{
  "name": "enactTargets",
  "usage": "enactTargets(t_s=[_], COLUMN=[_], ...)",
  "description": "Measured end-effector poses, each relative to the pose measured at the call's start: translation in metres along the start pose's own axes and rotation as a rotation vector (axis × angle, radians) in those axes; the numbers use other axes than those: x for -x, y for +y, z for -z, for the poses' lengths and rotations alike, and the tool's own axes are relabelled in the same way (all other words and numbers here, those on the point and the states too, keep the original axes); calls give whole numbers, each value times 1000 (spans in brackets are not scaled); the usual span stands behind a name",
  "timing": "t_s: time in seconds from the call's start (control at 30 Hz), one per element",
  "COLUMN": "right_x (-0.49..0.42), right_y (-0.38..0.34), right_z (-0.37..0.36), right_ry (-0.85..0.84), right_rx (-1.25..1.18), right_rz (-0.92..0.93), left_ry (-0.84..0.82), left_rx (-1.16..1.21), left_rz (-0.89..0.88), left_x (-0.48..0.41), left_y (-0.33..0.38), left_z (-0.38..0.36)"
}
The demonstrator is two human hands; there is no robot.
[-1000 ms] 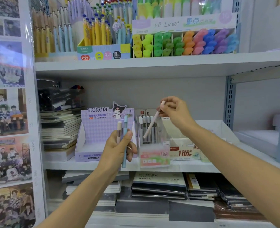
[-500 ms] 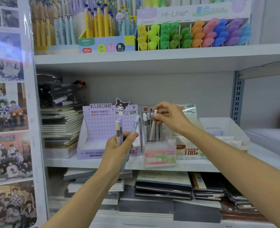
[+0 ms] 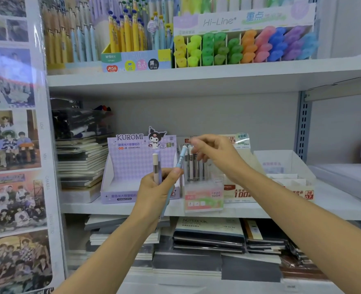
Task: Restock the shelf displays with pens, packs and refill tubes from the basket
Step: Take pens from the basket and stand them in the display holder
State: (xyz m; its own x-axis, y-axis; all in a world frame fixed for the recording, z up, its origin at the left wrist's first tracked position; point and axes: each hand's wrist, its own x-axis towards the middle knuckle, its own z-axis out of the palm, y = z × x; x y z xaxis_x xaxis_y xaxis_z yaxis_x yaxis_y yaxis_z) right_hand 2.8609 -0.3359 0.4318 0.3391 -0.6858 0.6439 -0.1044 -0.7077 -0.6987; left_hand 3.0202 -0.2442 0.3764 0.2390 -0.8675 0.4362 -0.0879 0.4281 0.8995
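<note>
left hand (image 3: 154, 192) clamps fanned tubes (image 3: 155, 164) just left of the box (image 3: 204, 200), ready for picking; right hand (image 3: 215, 153) over the box, its grip cannot be told.

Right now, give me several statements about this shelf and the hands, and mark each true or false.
1. The left hand holds slim pastel refill tubes. True.
2. The purple Kuromi cardboard display box is packed with tubes. False: no tubes show in the visible part of its tray.
3. The Hi-Line rack of coloured highlighters stands on the shelf above the Kuromi box. True.
4. Dark stacked notebooks lie on the shelf below it. True.
5. The right hand grips the Kuromi box. False: it is raised by the tops of the upright tubes in the clear Fruit Soda box.
</note>
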Motion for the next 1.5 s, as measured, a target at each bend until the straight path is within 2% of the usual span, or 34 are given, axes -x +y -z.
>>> enactTargets(t_s=[0.1, 0.17, 0.23, 0.37, 0.47, 0.6, 0.8, 1.0, 1.27, 1.4, 1.5], right_x=[16, 20, 18, 5, -4, -11, -14, -18, -28, -30, -27], right_y=[-7, -9, -13, -17, -14, -1, 20, 26, 32, 38, 35], right_z=[-6, -7, 1, 28, 41, 39, 18, 15, 0, -4, -2], right_ry=[-193, -196, -128, 161, 273, 206, 99, 9, 169, 160, 172], right_rx=[-107, -160, -231, -337, -138, 109, 209, 331, 438, 609, 620], right_rz=[-62, -50, -69, -83, -35, -21, -8, 32, 89, 75, 39], left_ry=[-57, -88, -69, 17, -3, -53, -111, -195, -238, -230, -208], left_rx=[21, 44, 69, 201, 158, 145, 109, 157, 153, 170, 182], left_rz=[-3, 12, 67, 179, 95, 17, -41, -1, 30, 40, 47], left_x=[-1, 1, 0, -8, -6, -2, -3, -5, -6, -5, -3], left_y=[1, 3, 4, 7, 5, 1, -9, -19, -26, -24, -22], left_z=[-8, -13, -14, -11, -7, -4, 2, 10, 8, 6, 5])
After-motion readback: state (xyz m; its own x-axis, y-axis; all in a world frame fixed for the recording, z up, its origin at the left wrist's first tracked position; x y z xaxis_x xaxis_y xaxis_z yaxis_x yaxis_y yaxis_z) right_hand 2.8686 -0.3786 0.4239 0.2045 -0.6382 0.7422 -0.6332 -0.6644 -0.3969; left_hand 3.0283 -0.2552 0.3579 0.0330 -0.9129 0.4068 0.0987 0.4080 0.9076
